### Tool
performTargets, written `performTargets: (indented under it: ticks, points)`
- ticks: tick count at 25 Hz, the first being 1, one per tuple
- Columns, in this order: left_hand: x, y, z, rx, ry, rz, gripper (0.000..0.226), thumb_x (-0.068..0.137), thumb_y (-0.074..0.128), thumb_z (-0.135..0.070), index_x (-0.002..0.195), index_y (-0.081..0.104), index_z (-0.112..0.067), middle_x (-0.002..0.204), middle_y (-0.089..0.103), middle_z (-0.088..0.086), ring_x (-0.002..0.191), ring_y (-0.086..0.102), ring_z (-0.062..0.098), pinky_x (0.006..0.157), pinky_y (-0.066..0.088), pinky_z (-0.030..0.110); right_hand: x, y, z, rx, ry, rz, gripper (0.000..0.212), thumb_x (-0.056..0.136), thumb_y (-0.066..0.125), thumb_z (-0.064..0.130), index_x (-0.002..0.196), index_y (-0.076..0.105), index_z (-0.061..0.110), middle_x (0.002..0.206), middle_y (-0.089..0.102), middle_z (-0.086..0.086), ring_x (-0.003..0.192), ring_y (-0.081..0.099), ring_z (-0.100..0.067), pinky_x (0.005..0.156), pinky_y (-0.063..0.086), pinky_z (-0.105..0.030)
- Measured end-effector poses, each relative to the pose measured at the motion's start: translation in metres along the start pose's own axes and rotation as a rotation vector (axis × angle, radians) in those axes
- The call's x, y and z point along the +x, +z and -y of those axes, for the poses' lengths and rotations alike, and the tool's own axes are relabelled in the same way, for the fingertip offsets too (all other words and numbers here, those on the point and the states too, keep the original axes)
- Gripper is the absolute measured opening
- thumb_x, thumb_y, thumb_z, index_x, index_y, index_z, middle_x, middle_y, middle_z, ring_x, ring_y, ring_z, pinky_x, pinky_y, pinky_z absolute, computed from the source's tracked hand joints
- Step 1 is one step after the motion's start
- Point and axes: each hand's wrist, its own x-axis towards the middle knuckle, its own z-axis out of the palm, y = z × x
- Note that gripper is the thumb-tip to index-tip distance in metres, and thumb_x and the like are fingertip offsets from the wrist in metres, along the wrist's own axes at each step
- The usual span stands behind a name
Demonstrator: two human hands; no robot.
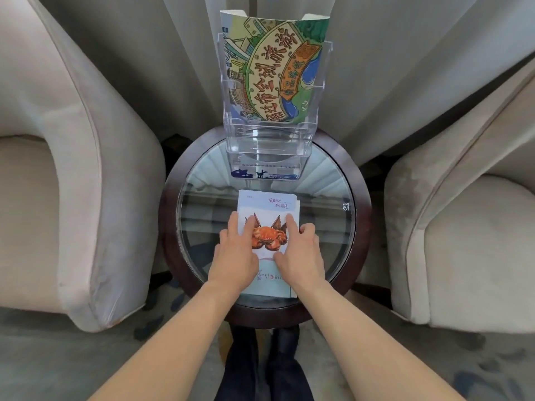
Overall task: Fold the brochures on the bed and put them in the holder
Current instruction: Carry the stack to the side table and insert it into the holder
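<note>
A folded pale brochure [267, 204] with an orange crab picture lies flat on the round glass table [327, 227]. My left hand [236, 253] presses on its left part with straight fingers. My right hand [301, 250] presses on its right part, index finger stretched forward. Behind it stands a clear acrylic tiered holder [269, 140]. A large green illustrated brochure [275, 68] stands curved in its top tier, and another brochure with a blue lower edge [265, 175] sits in its lowest tier.
Two beige armchairs flank the table, one on the left [72, 198] and one on the right [463, 227]. Pale curtains [390, 68] hang behind the holder. The table has a dark wooden rim [168, 227]. My legs show below the table.
</note>
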Motion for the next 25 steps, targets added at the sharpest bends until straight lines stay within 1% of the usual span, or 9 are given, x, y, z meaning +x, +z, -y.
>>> performTargets:
  ticks: [2,4,5,10,12,14,17,21,25]
  points:
    - [-0.002,-0.001,-0.003,-0.193,-0.114,-0.043,0.073,0.091,0.060,-0.017,0.152,0.020,-0.018,0.155,0.020,0.012,0.133,0.031,0.030,0.105,0.041,0.041,-0.002,0.000,0.001,0.112,0.050,-0.039,0.080,0.087,0.068,0.024,0.151,0.020,0.025,0.123,0.039,-0.008,0.113,0.045,-0.027,0.083,0.050,-0.037]
    - [-0.002,-0.002,-0.008,-0.282,-0.167,-0.082,0.064,0.091,0.061,-0.020,0.146,0.029,-0.015,0.141,0.040,0.011,0.126,0.038,0.027,0.101,0.040,0.038,-0.002,0.002,0.002,0.192,0.116,-0.057,0.071,0.087,0.070,0.025,0.146,0.030,0.018,0.123,0.045,-0.008,0.115,0.049,-0.027,0.087,0.050,-0.039]
    - [-0.001,-0.001,-0.009,-0.300,-0.175,-0.090,0.060,0.092,0.061,-0.020,0.144,0.032,-0.015,0.136,0.043,0.010,0.123,0.040,0.026,0.100,0.040,0.037,-0.001,0.003,0.002,0.217,0.144,-0.058,0.064,0.087,0.070,0.026,0.141,0.037,0.016,0.124,0.046,-0.008,0.116,0.050,-0.028,0.089,0.050,-0.040]
    - [-0.001,0.000,-0.009,-0.306,-0.167,-0.085,0.034,0.094,0.057,-0.025,0.125,0.047,-0.014,0.132,0.046,0.008,0.117,0.044,0.026,0.096,0.044,0.039,0.003,0.003,0.002,0.296,0.222,-0.091,0.042,0.086,0.068,0.025,0.124,0.052,0.016,0.118,0.046,-0.006,0.112,0.050,-0.027,0.086,0.050,-0.041]
    - [-0.003,-0.001,-0.007,-0.306,-0.167,-0.088,0.036,0.095,0.055,-0.027,0.128,0.048,-0.013,0.134,0.045,0.007,0.120,0.044,0.025,0.097,0.045,0.039,0.001,0.002,0.002,0.319,0.227,-0.118,0.045,0.086,0.068,0.022,0.128,0.051,0.018,0.118,0.046,-0.005,0.106,0.055,-0.029,0.085,0.050,-0.040]
    - [-0.005,-0.004,-0.006,-0.339,-0.162,-0.097,0.043,0.097,0.055,-0.028,0.136,0.047,-0.013,0.137,0.044,0.005,0.125,0.043,0.023,0.102,0.044,0.040,-0.003,-0.001,0.004,0.352,0.214,-0.159,0.048,0.087,0.067,0.017,0.131,0.048,0.022,0.114,0.044,-0.002,0.097,0.058,-0.028,0.078,0.048,-0.037]
    - [-0.009,-0.015,-0.009,-0.461,-0.170,-0.158,0.040,0.097,0.054,-0.024,0.136,0.050,-0.015,0.136,0.046,0.002,0.124,0.046,0.020,0.102,0.044,0.037,-0.007,-0.012,0.009,0.400,0.198,-0.213,0.050,0.085,0.066,0.012,0.130,0.046,0.024,0.108,0.040,0.003,0.089,0.053,-0.022,0.073,0.044,-0.035]
    - [-0.013,-0.044,-0.018,-0.668,-0.240,-0.314,0.033,0.097,0.053,-0.016,0.129,0.051,-0.022,0.120,0.056,-0.004,0.103,0.059,0.014,0.083,0.053,0.035,-0.012,-0.036,0.022,0.447,0.164,-0.266,0.049,0.084,0.067,0.011,0.125,0.045,0.028,0.110,0.043,0.005,0.092,0.055,-0.018,0.070,0.045,-0.033]
    - [-0.005,-0.077,-0.024,-0.626,-0.192,-0.416,0.021,0.095,0.053,-0.011,0.111,0.059,-0.024,0.104,0.054,-0.007,0.091,0.057,0.013,0.071,0.042,0.026,-0.016,-0.059,0.040,0.462,0.088,-0.336,0.046,0.085,0.068,0.014,0.119,0.044,0.033,0.109,0.044,0.007,0.091,0.053,-0.012,0.069,0.043,-0.028]
